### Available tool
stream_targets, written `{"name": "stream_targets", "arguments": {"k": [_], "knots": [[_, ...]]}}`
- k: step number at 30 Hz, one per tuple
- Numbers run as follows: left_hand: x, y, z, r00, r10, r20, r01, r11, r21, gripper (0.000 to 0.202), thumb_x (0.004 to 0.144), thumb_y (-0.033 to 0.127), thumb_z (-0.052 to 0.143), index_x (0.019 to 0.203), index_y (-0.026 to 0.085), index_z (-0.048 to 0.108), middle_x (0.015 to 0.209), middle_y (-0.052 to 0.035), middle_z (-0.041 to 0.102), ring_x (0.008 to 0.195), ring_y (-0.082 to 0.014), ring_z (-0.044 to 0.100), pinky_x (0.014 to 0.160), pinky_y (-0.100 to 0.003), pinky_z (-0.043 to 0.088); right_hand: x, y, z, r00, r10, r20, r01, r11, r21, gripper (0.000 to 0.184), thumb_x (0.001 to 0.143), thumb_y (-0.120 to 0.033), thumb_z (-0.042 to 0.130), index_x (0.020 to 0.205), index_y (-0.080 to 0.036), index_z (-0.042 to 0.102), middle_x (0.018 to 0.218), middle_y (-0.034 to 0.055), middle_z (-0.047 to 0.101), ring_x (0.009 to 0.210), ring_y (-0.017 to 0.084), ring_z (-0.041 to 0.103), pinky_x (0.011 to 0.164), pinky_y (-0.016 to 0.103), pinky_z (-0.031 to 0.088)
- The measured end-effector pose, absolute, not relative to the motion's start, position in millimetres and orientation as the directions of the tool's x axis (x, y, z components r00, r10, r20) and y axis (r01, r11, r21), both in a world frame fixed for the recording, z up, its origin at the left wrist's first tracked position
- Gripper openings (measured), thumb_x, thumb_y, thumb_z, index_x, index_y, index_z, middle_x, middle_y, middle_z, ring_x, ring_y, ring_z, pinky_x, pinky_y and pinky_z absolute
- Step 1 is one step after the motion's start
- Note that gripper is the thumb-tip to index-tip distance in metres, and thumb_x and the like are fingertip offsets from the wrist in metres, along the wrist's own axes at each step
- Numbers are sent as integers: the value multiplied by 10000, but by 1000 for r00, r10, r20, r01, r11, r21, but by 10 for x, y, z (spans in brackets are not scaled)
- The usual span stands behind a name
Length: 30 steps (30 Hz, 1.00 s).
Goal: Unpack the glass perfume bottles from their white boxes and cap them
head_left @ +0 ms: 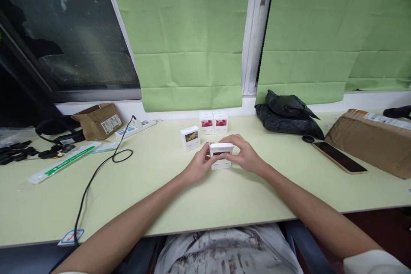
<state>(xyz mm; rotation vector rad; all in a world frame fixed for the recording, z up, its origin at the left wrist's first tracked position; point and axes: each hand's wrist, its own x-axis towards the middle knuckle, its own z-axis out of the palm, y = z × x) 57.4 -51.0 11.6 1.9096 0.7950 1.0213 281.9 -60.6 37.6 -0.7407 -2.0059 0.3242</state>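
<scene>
Between my hands, a small white box (221, 163) with a dark picture on its front stands at the middle of the table. My left hand (199, 163) grips its left side, and the thumb lies across the front. From the right, my right hand (245, 154) holds the same box, with fingers at the top edge and a thumb on the front. Just left of them is a similar white box (190, 138) with a dark and gold picture. Behind stand white boxes with red pictures (207, 123), side by side.
A black plastic bag (285, 115), a phone (339, 157) and a large brown carton (372, 141) lie to the right. Leftward are an opened brown box (98, 122), a power strip (136, 128), a black cable (93, 175) and a green-and-white packet (64, 162).
</scene>
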Motion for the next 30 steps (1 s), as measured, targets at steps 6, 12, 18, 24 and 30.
{"name": "stream_targets", "arguments": {"k": [6, 12, 18, 24, 30], "knots": [[574, -512, 130, 480, 803, 355, 158, -476, 865, 341, 1027, 453, 580, 1281, 227, 554, 1215, -62, 674, 1116, -239, 648, 938, -385, 559, 2809, -617, 391, -377, 627, 681, 358, 777, -517, 334, 921, -360, 772, 1236, -295, 682, 1215, 66, 721, 1141, 280, 619, 978, 455, 514], [575, -532, 144, 470, 812, 345, 192, -476, 858, 346, 1022, 460, 578, 1274, 226, 547, 1228, -68, 680, 1112, -241, 658, 932, -379, 562, 2829, -556, 342, -382, 629, 677, 365, 776, -514, 349, 913, -367, 779, 1237, -291, 675, 1259, 79, 687, 1186, 288, 599, 1016, 485, 506], [531, -575, 181, 468, 793, 389, 275, -549, 789, 266, 1018, 439, 585, 1182, 229, 579, 1144, -46, 707, 999, -206, 668, 860, -332, 548, 2773, -637, 308, -353, 537, 766, 411, 825, -388, 242, 938, -310, 738, 1161, -255, 664, 1109, 101, 642, 1077, 272, 610, 926, 453, 531], [420, -576, 134, 446, 759, 474, 456, -648, 610, 278, 973, 416, 657, 1199, 266, 598, 1132, -16, 730, 986, -207, 683, 835, -316, 519, 2767, -639, 251, -416, 324, 850, 473, 875, -102, 212, 932, -263, 734, 1125, -256, 647, 969, 59, 729, 949, 260, 641, 872, 458, 516], [390, -539, 114, 443, 716, 540, 513, -696, 502, 283, 950, 419, 681, 1171, 265, 595, 1076, -14, 742, 918, -206, 697, 753, -309, 509, 2793, -635, 241, -439, 305, 845, 495, 867, -56, 263, 943, -276, 724, 1199, -295, 667, 1009, 50, 780, 1046, 275, 691, 918, 479, 541]]}}
